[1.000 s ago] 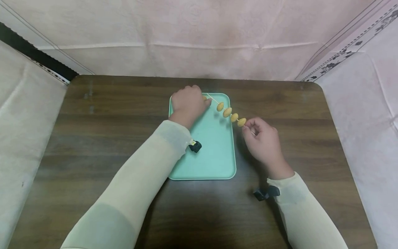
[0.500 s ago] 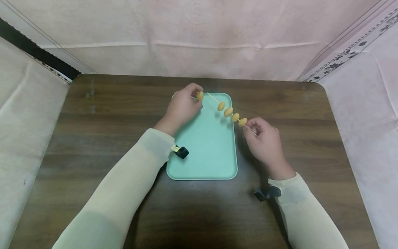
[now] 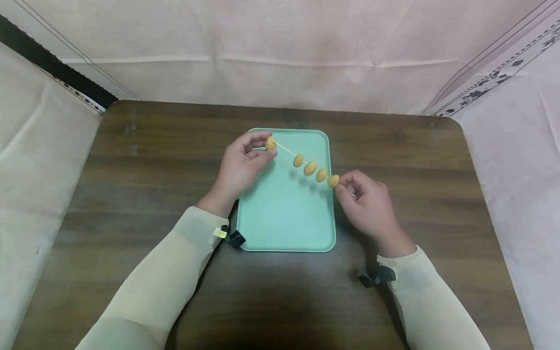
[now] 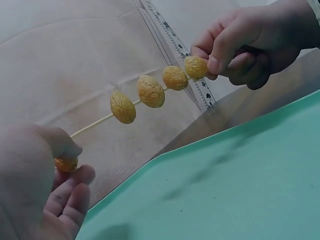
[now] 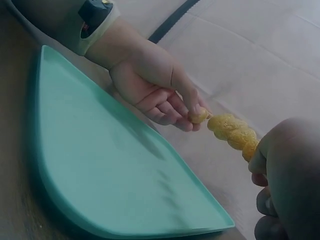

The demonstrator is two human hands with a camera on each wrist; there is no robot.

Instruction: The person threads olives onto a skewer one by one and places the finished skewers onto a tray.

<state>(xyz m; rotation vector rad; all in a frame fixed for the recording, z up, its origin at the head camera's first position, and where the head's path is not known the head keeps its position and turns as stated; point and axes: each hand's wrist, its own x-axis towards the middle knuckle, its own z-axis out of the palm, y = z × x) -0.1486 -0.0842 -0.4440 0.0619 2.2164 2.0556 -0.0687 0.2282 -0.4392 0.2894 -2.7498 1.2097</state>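
Over the tray, a thin wooden skewer (image 3: 285, 149) slants with several wrinkled yellow oval pieces (image 3: 309, 168) threaded on it; they look like small dried fruit. My right hand (image 3: 368, 204) pinches its near end, just behind the last piece. At the far end my left hand (image 3: 240, 167) holds another yellow oval piece (image 3: 270, 143) between thumb and fingers. The skewer's tip meets this piece, but I cannot tell whether it has gone through. In the left wrist view the thumb partly covers the held piece (image 4: 66, 164). The right hand (image 5: 295, 175) hides the skewer's rear end.
Beneath the skewer lies a mint-green rectangular tray (image 3: 284, 223) with a low rim, on a dark brown wooden table (image 3: 144, 194). Pale cloth (image 3: 280, 53) hangs behind the table and at both sides. Small black cameras sit at both wrists.
My left hand has moved back toward me and to the left, turning so its piece shows. The right hand and skewer have shifted slightly left and nearer me, the tip now at the left hand's piece.
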